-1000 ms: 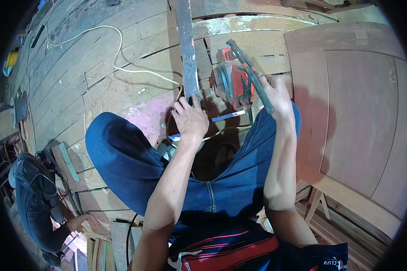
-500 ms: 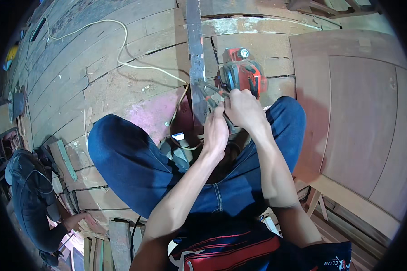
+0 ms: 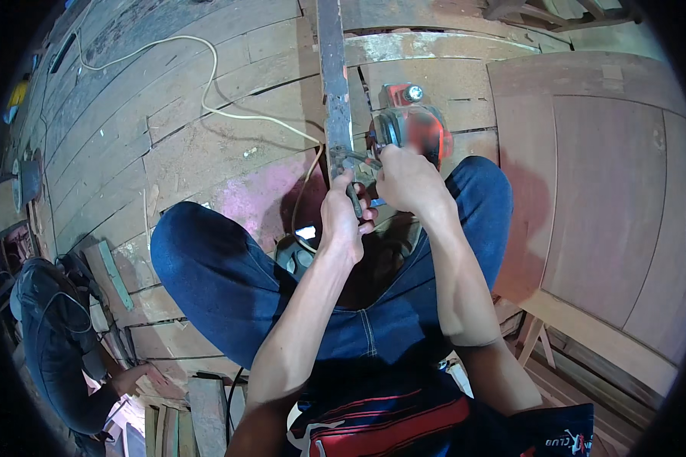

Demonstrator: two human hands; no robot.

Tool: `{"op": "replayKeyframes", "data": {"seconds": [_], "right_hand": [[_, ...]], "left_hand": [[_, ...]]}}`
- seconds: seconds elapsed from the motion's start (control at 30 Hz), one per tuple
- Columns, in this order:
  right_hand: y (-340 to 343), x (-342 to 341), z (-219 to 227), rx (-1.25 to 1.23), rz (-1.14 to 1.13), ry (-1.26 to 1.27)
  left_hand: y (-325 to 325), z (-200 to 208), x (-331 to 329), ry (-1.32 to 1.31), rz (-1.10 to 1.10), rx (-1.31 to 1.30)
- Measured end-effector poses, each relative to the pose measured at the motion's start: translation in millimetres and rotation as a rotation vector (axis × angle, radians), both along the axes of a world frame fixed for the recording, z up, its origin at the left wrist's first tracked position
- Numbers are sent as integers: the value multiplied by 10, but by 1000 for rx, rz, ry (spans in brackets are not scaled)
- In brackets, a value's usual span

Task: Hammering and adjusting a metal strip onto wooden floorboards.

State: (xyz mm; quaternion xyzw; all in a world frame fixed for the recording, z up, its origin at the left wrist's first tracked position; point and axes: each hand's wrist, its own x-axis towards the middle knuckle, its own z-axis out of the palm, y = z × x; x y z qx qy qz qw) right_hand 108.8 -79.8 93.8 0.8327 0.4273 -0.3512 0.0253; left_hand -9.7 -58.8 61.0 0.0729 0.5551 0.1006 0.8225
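A long, narrow wooden board (image 3: 334,84) with worn dark paint runs away from me between my knees. At its near end is a dark pair of pincers (image 3: 369,160), its jaws at the wood and its handles spread apart. My left hand (image 3: 340,209) is closed on one dark handle, fingers curled round it. The other handle runs into my right hand (image 3: 413,181), which is closed and hides its end. Just beyond that hand, a red and teal power tool (image 3: 411,126) rests on the floor.
A pale cord (image 3: 206,76) winds across the plank floor (image 3: 183,145) at left. A wooden panel (image 3: 587,206) lies at right. Another person (image 3: 57,343) crouches at lower left, one hand near the floor. Wood strips (image 3: 164,426) lie close by. Something grey (image 3: 293,259) sits under my left leg.
My hands have moved apart, the left shifting a little left and down, and the pincers' handles have spread. The board has shifted slightly. The other person's hand has moved a little.
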Motion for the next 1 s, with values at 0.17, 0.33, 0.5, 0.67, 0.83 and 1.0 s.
{"op": "replayKeyframes", "data": {"seconds": [0.17,0.33,0.5,0.67,0.83,1.0], "right_hand": [[47,16,-41,16,-1,-17],[110,55,-70,-20,-3,5],[187,121,19,55,65,93],[392,277,279,8,-126,613],[223,221,-13,466,-124,604],[339,217,-249,495,37,294]], "left_hand": [[98,-44,-61,-64,-6,-31],[203,-110,-83,-161,38,-64],[377,-66,-111,-210,9,-92],[489,-79,-63,-286,-175,-50],[594,-148,1,-396,-162,-111],[690,-152,93,-360,-236,-33]]}}
